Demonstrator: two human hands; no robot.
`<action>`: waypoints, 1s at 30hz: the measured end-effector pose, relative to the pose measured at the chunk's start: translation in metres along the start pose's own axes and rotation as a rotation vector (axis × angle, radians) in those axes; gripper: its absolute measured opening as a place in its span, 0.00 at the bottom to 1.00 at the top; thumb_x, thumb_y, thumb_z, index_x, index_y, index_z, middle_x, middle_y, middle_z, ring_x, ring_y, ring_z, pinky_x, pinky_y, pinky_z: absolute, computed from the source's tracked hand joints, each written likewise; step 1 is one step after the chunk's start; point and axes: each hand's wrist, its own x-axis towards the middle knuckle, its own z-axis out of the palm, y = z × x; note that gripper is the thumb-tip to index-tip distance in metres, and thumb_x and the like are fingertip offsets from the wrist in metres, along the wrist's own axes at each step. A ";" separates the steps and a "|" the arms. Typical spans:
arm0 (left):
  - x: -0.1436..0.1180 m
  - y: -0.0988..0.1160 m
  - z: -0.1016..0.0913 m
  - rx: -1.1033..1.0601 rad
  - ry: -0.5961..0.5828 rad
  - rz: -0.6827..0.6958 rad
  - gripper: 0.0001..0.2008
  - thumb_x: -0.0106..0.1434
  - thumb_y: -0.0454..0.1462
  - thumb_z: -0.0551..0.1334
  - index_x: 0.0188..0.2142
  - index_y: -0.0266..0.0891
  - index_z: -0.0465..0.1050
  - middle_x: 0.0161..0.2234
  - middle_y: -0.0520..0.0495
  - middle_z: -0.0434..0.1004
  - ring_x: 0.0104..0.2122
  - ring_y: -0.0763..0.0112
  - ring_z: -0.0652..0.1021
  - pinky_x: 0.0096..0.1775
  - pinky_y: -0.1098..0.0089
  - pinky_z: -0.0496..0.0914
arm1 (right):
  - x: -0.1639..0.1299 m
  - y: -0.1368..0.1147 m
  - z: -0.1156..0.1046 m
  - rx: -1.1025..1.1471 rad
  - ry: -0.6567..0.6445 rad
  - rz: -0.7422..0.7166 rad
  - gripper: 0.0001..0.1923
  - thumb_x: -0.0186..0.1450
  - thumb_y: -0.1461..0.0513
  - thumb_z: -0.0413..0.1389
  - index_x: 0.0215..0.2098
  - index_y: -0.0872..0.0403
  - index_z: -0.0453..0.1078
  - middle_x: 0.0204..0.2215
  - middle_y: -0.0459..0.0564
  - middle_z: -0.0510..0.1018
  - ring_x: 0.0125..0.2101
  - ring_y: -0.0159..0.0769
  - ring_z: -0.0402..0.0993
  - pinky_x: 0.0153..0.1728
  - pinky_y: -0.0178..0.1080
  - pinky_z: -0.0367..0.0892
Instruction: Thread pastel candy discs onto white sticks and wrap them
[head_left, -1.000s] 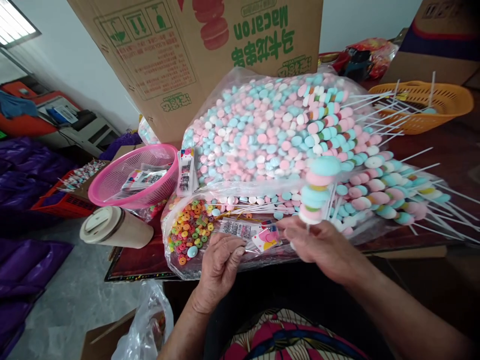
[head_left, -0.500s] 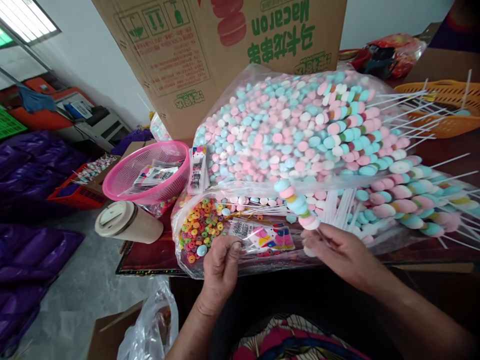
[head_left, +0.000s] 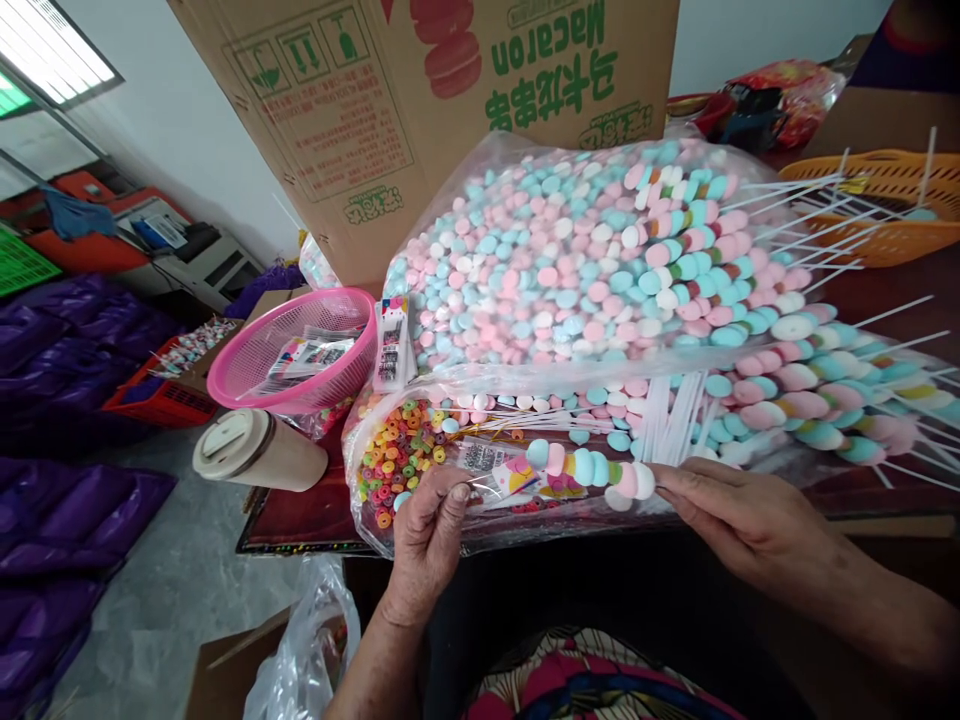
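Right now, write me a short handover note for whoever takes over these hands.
Left hand: pinches the open end of a clear printed sleeve.
Right hand: holds a candy skewer by its stick, lying level, tip at the sleeve's mouth.
Nearby: bag of loose candies, finished skewers, ring candies, pink basket with more sleeves.
Done: skewer threaded.
Left: skewer not yet inside the sleeve.

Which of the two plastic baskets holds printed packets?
The pink basket, at the left beside the lidded cup, holds flat printed packets. The orange basket, far right, has white sticks lying across it instead.
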 end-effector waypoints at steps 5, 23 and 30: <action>0.001 0.004 0.009 0.105 -0.055 0.158 0.08 0.62 0.30 0.56 0.39 0.39 0.70 0.33 0.46 0.77 0.33 0.70 0.76 0.38 0.68 0.71 | 0.006 -0.016 0.005 0.448 0.128 0.583 0.10 0.62 0.55 0.55 0.29 0.53 0.70 0.19 0.42 0.67 0.19 0.27 0.61 0.19 0.31 0.57; 0.000 0.020 0.042 -0.055 -0.272 -0.090 0.08 0.64 0.35 0.56 0.31 0.38 0.72 0.27 0.49 0.75 0.29 0.73 0.74 0.32 0.72 0.68 | 0.037 -0.041 0.060 0.875 0.004 0.701 0.20 0.58 0.50 0.55 0.19 0.53 0.55 0.18 0.40 0.57 0.21 0.26 0.54 0.23 0.32 0.56; 0.003 0.011 0.020 -0.126 -0.165 -0.110 0.10 0.65 0.36 0.54 0.30 0.38 0.71 0.26 0.50 0.72 0.27 0.73 0.72 0.31 0.72 0.66 | 0.017 -0.019 0.010 0.356 -0.034 0.307 0.10 0.66 0.62 0.48 0.27 0.53 0.64 0.21 0.43 0.67 0.23 0.27 0.63 0.24 0.30 0.60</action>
